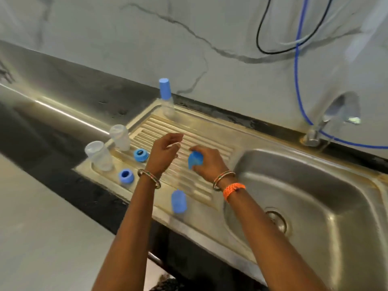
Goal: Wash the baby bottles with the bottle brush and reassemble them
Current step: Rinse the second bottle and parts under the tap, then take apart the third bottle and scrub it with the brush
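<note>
- Reassembly seems to be underway: the right hand (pixel 206 162) is gripping a blue cap (pixel 194 160) over the ribbed drainboard (pixel 218 133); the left hand (pixel 165 153) is hovering with fingers loose, holding nothing.
- Two open bottles (pixel 98 155) are standing at the drainboard's left corner, collar rings (pixel 126 176) beside them, needing fitting next.
- One capped bottle (pixel 167 99) is standing at the back edge; the middle ribs are lying bare.

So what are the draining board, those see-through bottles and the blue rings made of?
The draining board looks like brushed stainless steel: grey, ribbed, with streaky reflections. The two open bottles seem to be cloudy translucent plastic, since the board shows faintly through them. The blue rings look like matte opaque plastic, with no shine.
</note>
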`<state>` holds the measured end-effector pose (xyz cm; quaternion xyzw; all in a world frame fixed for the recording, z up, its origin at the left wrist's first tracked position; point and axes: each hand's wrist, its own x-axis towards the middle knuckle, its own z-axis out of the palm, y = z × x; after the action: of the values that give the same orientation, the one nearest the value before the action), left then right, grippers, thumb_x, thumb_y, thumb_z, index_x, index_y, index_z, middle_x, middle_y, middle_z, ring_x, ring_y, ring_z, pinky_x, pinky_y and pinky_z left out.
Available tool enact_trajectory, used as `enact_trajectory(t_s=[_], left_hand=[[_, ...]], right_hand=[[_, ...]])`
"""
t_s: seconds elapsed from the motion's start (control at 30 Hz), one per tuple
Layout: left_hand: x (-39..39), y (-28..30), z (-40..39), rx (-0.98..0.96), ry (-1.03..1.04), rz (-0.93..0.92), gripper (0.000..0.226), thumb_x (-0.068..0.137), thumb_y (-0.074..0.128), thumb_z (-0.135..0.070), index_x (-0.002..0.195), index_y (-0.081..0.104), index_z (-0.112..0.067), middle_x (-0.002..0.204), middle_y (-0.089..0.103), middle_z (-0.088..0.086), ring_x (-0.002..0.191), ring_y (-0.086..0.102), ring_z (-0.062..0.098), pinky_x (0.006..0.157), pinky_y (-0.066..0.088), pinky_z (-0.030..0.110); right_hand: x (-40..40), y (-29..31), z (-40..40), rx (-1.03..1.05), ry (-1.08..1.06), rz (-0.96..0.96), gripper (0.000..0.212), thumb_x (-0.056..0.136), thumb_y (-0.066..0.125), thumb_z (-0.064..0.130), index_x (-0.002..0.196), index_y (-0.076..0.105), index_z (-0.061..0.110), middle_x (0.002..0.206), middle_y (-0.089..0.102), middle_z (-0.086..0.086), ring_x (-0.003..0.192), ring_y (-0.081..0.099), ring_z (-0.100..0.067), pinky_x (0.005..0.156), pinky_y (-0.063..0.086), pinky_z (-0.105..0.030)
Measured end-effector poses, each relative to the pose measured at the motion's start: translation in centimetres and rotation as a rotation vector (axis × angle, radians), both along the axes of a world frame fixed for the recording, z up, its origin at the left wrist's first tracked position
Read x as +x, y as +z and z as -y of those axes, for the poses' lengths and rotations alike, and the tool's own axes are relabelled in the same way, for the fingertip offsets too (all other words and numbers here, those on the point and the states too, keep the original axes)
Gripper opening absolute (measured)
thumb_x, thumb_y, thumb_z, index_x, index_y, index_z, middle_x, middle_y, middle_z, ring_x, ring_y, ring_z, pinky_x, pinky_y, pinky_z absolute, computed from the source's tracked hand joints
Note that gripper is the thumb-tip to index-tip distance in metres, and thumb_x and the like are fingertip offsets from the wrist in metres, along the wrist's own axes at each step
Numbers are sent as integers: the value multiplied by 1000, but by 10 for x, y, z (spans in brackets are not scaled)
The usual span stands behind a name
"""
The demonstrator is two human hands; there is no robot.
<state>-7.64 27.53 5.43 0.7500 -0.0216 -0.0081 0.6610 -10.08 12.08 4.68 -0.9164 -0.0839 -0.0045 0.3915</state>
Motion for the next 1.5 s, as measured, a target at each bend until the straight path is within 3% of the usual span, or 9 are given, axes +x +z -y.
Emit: enact_trajectory(t_s=[0.23, 0.37, 0.57, 0.73, 0.87, 0.97, 1.1, 1.33, 1.5], left_hand=[[2, -9, -42, -64, -35, -177, 28, 93, 45, 5, 110, 60, -10, 99, 64, 3, 84, 57, 14, 68, 46, 25], [18, -8, -18, -37, -97, -147, 25, 93, 48, 0, 109, 63, -13, 101, 67, 3, 81, 60, 12, 69, 48, 27], [39, 6, 100, -76, -288, -124, 17, 89, 56, -4, 91, 65, -19, 84, 66, 3, 52, 49, 8, 42, 40, 17], [26, -9, 244, 44, -680, -201, 19, 93, 52, 0, 99, 58, -17, 79, 60, -2, 56, 52, 5, 40, 44, 14], [22, -29, 321, 128, -810, -298, 23, 92, 44, 9, 99, 52, -12, 75, 55, 1, 49, 53, 4, 41, 42, 15], [27, -35, 352, 162, -823, -480, 30, 95, 35, 7, 85, 51, -16, 56, 58, -8, 44, 52, 7, 42, 40, 12], [29, -46, 361, 201, -746, -496, 25, 92, 42, 9, 90, 53, -13, 64, 58, -5, 50, 53, 10, 41, 44, 17], [24, -57, 356, 191, -568, -284, 32, 85, 45, 9, 106, 56, -12, 98, 52, 10, 73, 53, 23, 44, 48, 23], [-1, -40, 335, 279, -412, -95, 39, 83, 52, 10, 117, 49, -8, 108, 45, 8, 83, 51, 20, 69, 51, 30]], right_hand=[[5, -44, -31, -396, 60, -138, 50, 80, 65, 20, 127, 47, 17, 123, 56, -8, 113, 52, -31, 86, 45, -35], [0, -32, -12, -411, -17, -220, 88, 79, 66, 37, 150, 16, 25, 148, 33, -5, 131, 36, -29, 103, 37, -43], [-16, -19, 128, -177, -731, -202, 24, 89, 55, 28, 96, 68, 10, 107, 68, -15, 104, 60, -34, 84, 47, -35], [-39, -25, 271, -147, -1104, -232, 28, 89, 54, 20, 95, 70, -2, 103, 66, -26, 100, 61, -41, 81, 48, -40], [-4, -6, 324, -110, -1057, -123, 48, 80, 63, 58, 71, 61, 11, 75, 64, -13, 73, 58, -30, 71, 47, -37], [31, 1, 325, -291, -924, -123, 71, 69, 51, 81, 82, 60, 11, 82, 65, -13, 75, 62, -33, 66, 52, -41], [60, -11, 326, -170, -985, 10, 52, 88, 55, 51, 100, 65, 2, 98, 66, -20, 94, 62, -37, 77, 52, -40], [45, -9, 323, 101, -931, -113, 52, 93, 43, 52, 63, 55, 12, 74, 63, -13, 69, 62, -30, 64, 52, -36], [-9, -13, 293, 246, -1198, 161, 34, 76, 61, 5, 108, 50, -1, 110, 54, -18, 101, 54, -32, 81, 40, -34]])
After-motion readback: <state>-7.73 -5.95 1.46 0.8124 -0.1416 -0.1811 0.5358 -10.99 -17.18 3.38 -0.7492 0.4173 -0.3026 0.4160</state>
